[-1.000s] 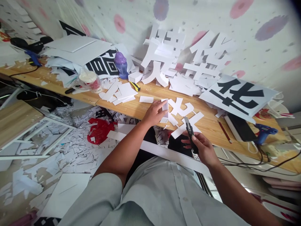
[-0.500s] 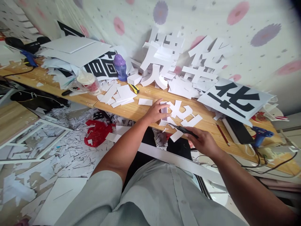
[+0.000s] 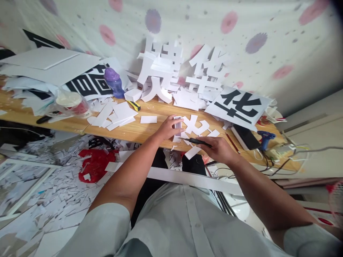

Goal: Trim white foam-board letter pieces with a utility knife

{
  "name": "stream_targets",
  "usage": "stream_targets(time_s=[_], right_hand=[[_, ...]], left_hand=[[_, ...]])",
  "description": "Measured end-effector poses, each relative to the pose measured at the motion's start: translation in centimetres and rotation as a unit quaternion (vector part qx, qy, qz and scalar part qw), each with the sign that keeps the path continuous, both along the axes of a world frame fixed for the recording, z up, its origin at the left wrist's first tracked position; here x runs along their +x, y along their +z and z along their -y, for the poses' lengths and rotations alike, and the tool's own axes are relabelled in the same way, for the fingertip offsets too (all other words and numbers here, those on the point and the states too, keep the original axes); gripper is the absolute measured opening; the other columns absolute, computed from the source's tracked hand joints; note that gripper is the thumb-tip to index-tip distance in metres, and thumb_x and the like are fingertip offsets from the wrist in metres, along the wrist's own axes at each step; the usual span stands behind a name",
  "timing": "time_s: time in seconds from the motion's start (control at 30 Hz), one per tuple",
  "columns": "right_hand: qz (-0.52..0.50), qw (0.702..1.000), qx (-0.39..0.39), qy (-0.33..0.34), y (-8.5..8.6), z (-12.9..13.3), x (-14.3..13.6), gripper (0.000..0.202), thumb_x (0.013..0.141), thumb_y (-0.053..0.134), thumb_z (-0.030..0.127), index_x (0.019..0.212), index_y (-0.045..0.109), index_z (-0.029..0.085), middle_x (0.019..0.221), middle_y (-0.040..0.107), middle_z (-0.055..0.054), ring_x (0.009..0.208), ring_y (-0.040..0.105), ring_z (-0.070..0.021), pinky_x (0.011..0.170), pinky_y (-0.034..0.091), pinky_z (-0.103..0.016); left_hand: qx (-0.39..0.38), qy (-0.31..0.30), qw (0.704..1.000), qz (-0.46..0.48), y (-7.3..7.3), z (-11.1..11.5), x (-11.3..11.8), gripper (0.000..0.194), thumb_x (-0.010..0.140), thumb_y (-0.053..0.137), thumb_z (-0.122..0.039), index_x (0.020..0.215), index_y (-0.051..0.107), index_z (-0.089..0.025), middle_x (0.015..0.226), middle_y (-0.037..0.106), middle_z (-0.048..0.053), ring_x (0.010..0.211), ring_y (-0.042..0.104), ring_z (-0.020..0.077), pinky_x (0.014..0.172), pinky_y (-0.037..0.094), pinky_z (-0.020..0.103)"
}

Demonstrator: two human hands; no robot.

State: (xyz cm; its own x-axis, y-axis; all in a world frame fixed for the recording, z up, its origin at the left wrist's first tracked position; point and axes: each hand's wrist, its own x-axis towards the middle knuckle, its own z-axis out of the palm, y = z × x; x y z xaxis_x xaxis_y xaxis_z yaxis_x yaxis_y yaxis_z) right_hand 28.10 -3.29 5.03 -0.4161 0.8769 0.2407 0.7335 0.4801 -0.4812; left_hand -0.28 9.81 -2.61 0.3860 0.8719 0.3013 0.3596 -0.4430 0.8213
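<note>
Faces a long, light-wood surface (image 3: 147,131) scattered with flat white board cutouts (image 3: 190,125), before a pale hanging sheet with pink and purple flowers (image 3: 207,25). Grasps a small white open box (image 3: 178,125) near the edge with the left hand (image 3: 168,128). Clenches a slim black-handled knife (image 3: 199,142) in the right hand (image 3: 221,148), now levelled toward the box after pointing away a second ago. Hides part of the box behind fingers; cannot tell of blade contact.

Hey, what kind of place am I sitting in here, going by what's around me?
Probably a small sign-making workshop: white cut-out characters stand against the wall, a blue glue gun lies at the right of the workbench, and offcuts litter the floor.
</note>
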Motion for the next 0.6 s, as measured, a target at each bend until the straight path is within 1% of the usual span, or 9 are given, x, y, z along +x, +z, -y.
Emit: stream_targets(time_s=[0.1, 0.2, 0.3, 0.37, 0.5, 0.53, 0.6], right_hand=[[0.008, 1.000, -0.010, -0.007, -0.3, 0.5, 0.6, 0.038, 0.107, 0.064, 0.051, 0.137, 0.080, 0.033, 0.104, 0.088, -0.003, 0.080, 0.082, -0.0252, 0.074, 0.061, -0.035], [0.008, 1.000, 0.006, -0.019, -0.6, 0.7, 0.7, 0.038, 0.108, 0.063, 0.049, 0.138, 0.080, 0.032, 0.105, 0.088, -0.004, 0.080, 0.081, -0.0244, 0.074, 0.060, -0.035], [0.007, 1.000, 0.009, 0.005, -0.5, 0.4, 0.5, 0.038, 0.109, 0.061, 0.048, 0.138, 0.079, 0.032, 0.111, 0.087, -0.005, 0.089, 0.082, -0.0256, 0.079, 0.060, -0.034], [0.005, 1.000, 0.016, 0.014, -0.3, 0.1, 0.4, 0.038, 0.109, 0.062, 0.047, 0.139, 0.079, 0.033, 0.110, 0.087, -0.005, 0.089, 0.082, -0.0257, 0.077, 0.059, -0.034], [0.029, 0.999, 0.044, 0.003, -0.1, -0.4, 0.6, 0.041, 0.108, 0.064, 0.048, 0.144, 0.077, 0.032, 0.107, 0.087, -0.005, 0.085, 0.082, -0.0266, 0.074, 0.058, -0.036], [0.037, 0.998, 0.047, 0.008, -0.1, -0.6, 0.7, 0.041, 0.108, 0.064, 0.048, 0.145, 0.076, 0.033, 0.110, 0.087, -0.005, 0.087, 0.082, -0.0267, 0.075, 0.057, -0.036], [0.054, 0.997, 0.056, 0.022, 0.2, -0.9, 0.9, 0.042, 0.109, 0.064, 0.048, 0.146, 0.076, 0.033, 0.109, 0.087, -0.005, 0.086, 0.081, -0.0257, 0.074, 0.056, -0.035]], left_hand=[[-0.002, -0.007, 1.000, -0.001, 0.0, 0.0, 0.3, 0.055, 0.090, 0.085, -0.045, 0.143, 0.076, -0.035, 0.166, 0.051, 0.009, 0.158, 0.048, 0.0337, 0.133, 0.038, 0.047], [0.014, -0.025, 1.000, -0.001, 0.0, 0.0, 0.2, 0.054, 0.094, 0.079, -0.049, 0.146, 0.074, -0.034, 0.168, 0.050, 0.007, 0.159, 0.048, 0.0321, 0.135, 0.036, 0.045], [0.021, -0.021, 0.999, -0.011, 0.0, -0.4, 0.1, 0.053, 0.095, 0.076, -0.053, 0.145, 0.074, -0.035, 0.170, 0.048, 0.005, 0.160, 0.046, 0.0319, 0.135, 0.035, 0.045], [0.010, -0.020, 1.000, -0.013, 0.0, -0.7, 0.1, 0.053, 0.093, 0.078, -0.052, 0.143, 0.076, -0.034, 0.169, 0.049, 0.005, 0.160, 0.046, 0.0325, 0.135, 0.036, 0.045], [-0.020, -0.038, 0.999, 0.000, 0.3, -0.7, 0.5, 0.055, 0.088, 0.086, -0.051, 0.140, 0.078, -0.033, 0.165, 0.052, 0.008, 0.157, 0.049, 0.0345, 0.134, 0.038, 0.046], [-0.017, -0.037, 0.999, 0.006, 0.3, -0.7, 0.5, 0.055, 0.088, 0.086, -0.051, 0.139, 0.079, -0.032, 0.162, 0.053, 0.009, 0.155, 0.051, 0.0345, 0.134, 0.038, 0.046], [-0.014, -0.043, 0.999, 0.005, 0.2, -0.7, 0.5, 0.056, 0.091, 0.084, -0.051, 0.143, 0.076, -0.031, 0.160, 0.053, 0.011, 0.155, 0.051, 0.0338, 0.134, 0.036, 0.046]])
